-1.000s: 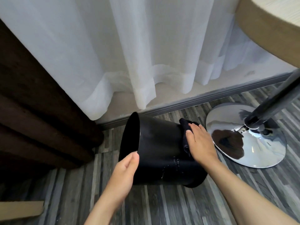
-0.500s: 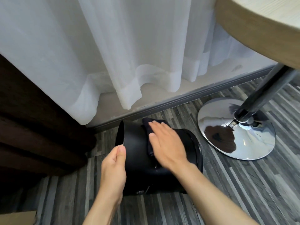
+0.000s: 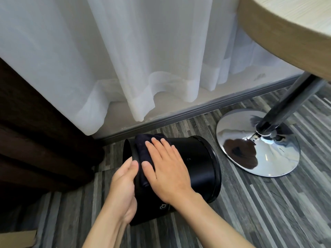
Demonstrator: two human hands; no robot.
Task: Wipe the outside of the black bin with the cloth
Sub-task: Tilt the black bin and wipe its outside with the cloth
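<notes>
The black bin (image 3: 198,163) lies on its side on the striped floor, its open mouth facing left and its base to the right. A dark cloth (image 3: 143,147) is draped over the bin's upper side near the mouth. My right hand (image 3: 166,167) lies flat on the cloth with fingers spread, pressing it against the bin's wall. My left hand (image 3: 123,190) grips the rim at the bin's mouth and holds the bin steady. The bin's inside is hidden.
A white sheer curtain (image 3: 143,59) hangs behind the bin over a grey baseboard. A chrome table base (image 3: 279,158) with a dark pole stands to the right under a round wooden tabletop (image 3: 290,33). Dark curtain folds (image 3: 35,140) fill the left; cardboard (image 3: 16,238) lies bottom left.
My right hand has slid the cloth from the bin's base end along its side to the mouth end. My left hand stays at the rim; the view has shifted closer.
</notes>
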